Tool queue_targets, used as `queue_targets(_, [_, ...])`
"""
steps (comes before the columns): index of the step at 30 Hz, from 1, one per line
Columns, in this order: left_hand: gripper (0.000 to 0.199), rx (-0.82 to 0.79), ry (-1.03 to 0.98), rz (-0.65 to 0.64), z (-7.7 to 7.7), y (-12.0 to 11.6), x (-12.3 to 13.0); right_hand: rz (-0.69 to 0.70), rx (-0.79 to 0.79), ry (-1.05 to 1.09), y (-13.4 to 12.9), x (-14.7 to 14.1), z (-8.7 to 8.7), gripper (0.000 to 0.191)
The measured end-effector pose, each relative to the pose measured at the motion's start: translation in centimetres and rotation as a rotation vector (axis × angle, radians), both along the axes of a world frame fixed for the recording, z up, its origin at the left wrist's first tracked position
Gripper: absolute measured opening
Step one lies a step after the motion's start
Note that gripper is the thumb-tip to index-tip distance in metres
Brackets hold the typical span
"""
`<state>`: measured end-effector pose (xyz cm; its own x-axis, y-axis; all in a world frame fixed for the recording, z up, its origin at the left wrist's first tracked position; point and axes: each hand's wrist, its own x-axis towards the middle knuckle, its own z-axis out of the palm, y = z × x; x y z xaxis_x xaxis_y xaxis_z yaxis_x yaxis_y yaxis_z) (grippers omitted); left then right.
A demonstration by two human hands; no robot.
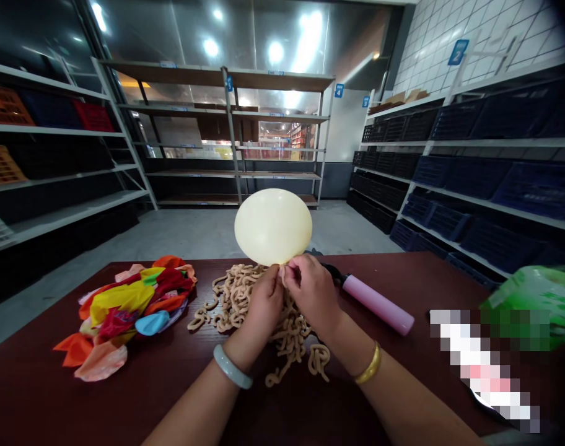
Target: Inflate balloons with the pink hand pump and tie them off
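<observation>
Over the table (pixel 403 279), head view: the balloon (pixel 273 226) stands above the tan coils (pixel 238 291), neck (pixel 282 265) down. Left hand (pixel 266 297) and right hand (pixel 313 294) appear clamped on the neck, close together. For good control, pinch firmly, hold both hands steady and avoid pressing the taut body.

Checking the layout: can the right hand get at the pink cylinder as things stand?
Likely yes: nothing visible blocks the right hand from the pink cylinder, though that hand is busy at the balloon.
</observation>
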<state>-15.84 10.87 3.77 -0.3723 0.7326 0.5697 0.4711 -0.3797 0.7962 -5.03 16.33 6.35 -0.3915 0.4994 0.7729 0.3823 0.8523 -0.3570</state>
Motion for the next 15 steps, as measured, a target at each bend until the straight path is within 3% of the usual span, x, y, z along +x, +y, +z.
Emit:
queue_targets(7, [0.021,0.026,-0.141,-0.018,0.6,-0.5,0.2,0.242,0.062,-0.080,0.2,0.9,0.9,0.018])
queue_targets(11, [0.020,0.038,-0.179,-0.076,0.8,-0.5,0.3,0.363,-0.116,0.047,0.6,0.8,1.2,0.008])
queue_targets(15, [0.018,0.007,-0.079,-0.053,0.6,-0.5,0.0,0.396,-0.429,0.154,1.1,0.5,1.2,0.003])
